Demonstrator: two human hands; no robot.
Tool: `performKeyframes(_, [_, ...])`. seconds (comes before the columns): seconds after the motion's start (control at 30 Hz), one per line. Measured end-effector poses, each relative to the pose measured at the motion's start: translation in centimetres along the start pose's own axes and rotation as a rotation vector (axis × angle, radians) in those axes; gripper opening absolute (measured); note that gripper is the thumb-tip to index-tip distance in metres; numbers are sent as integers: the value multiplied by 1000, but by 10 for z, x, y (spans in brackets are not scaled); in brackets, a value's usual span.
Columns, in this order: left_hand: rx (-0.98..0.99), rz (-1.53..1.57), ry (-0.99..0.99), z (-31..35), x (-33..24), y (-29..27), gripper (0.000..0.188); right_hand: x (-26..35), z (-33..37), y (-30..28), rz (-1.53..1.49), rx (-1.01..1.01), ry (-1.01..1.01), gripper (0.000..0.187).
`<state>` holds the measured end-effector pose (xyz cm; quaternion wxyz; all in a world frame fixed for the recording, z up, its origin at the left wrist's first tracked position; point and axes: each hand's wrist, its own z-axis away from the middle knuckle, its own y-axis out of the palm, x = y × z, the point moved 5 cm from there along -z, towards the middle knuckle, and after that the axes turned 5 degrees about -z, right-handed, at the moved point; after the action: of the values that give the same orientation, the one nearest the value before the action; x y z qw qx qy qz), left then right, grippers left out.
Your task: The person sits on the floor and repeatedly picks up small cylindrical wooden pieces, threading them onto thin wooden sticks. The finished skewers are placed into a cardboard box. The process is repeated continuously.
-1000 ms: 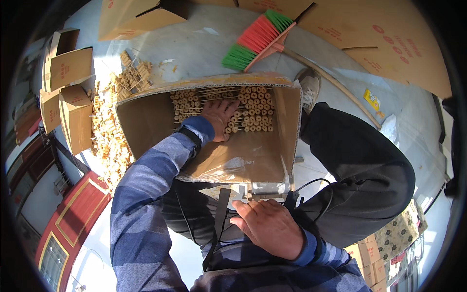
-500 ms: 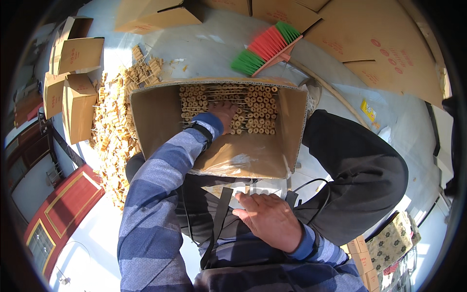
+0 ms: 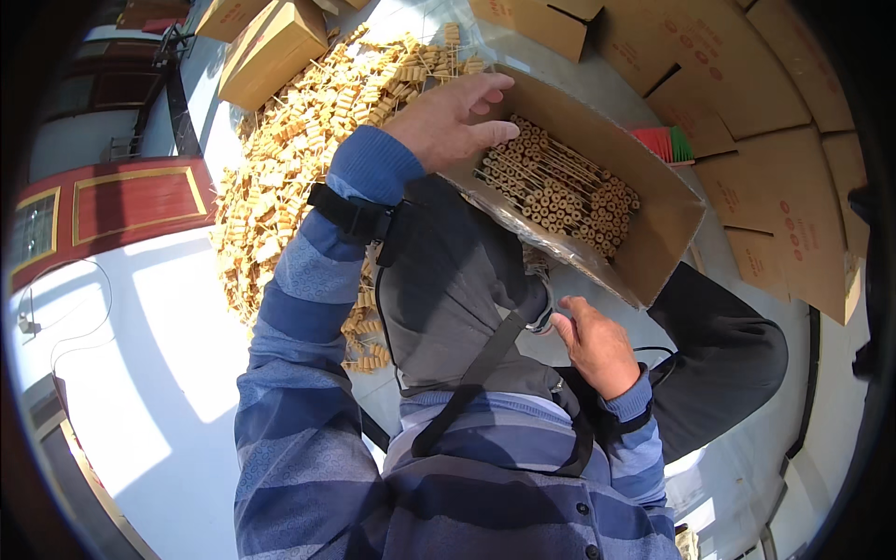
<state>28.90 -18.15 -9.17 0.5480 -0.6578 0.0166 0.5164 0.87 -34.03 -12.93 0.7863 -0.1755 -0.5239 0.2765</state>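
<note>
A cardboard box stands tilted in front of me, its open top toward me. Inside lie rows of tan, hollow-centred rolls on thin sticks, some end-on, others showing stick lengths. My left hand is at the box's left end, fingers stretched and thumb apart, with nothing visible in it; whether it touches the rim I cannot tell. My right hand hovers below the box's near edge, fingers spread and holding nothing I can see. To the left, a large heap of similar skewers covers the floor.
Closed cardboard boxes stand beyond the heap. Flattened cardboard lies at the far right, and a red and green broom head shows behind the box. My bent legs flank the box. A red panelled door is at left.
My left hand has come out of the box to its left end. The view has turned left, so the box appears rotated and further right. My right hand stays low, fingers still apart.
</note>
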Motion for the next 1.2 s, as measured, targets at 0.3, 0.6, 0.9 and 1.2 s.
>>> performKeyframes(0.3, [-764, 717, -998, 371, 222, -13, 47, 19, 7, 20, -414, 268, 117, 29])
performKeyframes(0.6, [-999, 1314, -1278, 407, 315, 146, 76, 28, 3, 28, -312, 255, 157, 29])
performKeyframes(0.9, [-642, 600, -1614, 351, 381, 135, 87, 25, -3, 42, -244, 288, 247, 31])
performKeyframes(1.2, [-192, -15, -1589, 358, 384, 148, 43, 33, -17, 45, -193, 284, 299, 30])
